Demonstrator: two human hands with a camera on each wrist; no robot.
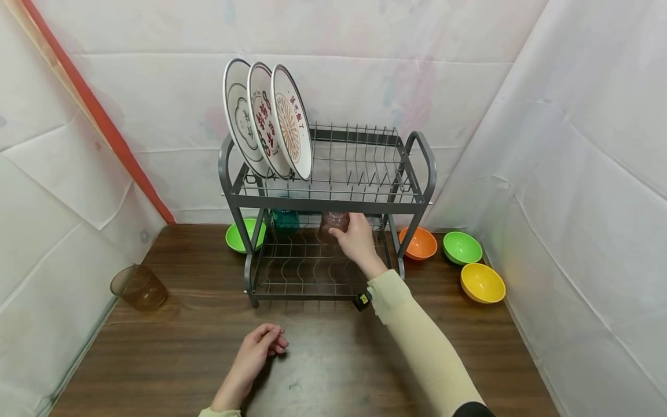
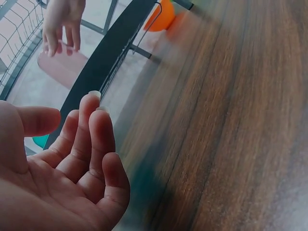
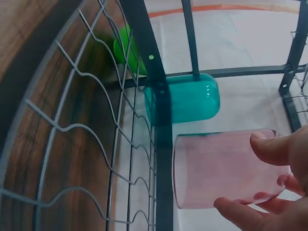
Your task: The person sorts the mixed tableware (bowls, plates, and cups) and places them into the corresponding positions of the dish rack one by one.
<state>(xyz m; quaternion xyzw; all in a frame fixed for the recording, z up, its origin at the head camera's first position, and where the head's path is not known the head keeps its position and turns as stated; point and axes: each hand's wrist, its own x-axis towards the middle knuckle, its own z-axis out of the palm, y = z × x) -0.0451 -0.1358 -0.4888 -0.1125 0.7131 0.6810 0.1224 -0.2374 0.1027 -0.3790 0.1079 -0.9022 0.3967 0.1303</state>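
My right hand (image 1: 359, 242) reaches between the tiers of a dark grey two-tier dish rack (image 1: 328, 204). It grips a clear pinkish glass cup (image 3: 216, 168) by one end, thumb on one side and fingers on the other. In the right wrist view the cup's far end is close over the wavy wires of the lower tier. Beside it on that tier stands a teal cup (image 3: 197, 98). My left hand (image 1: 255, 350) is in front of the rack, over the table, its fingers loosely curled and holding nothing, as the left wrist view also shows.
Three patterned plates (image 1: 292, 124) lean upright on the upper tier's left. A brown glass cup (image 1: 139, 288) lies tilted at the left. One green bowl (image 1: 237, 236) is left of the rack; orange (image 1: 420, 244), green (image 1: 462, 248) and yellow bowls (image 1: 483, 283) are right.
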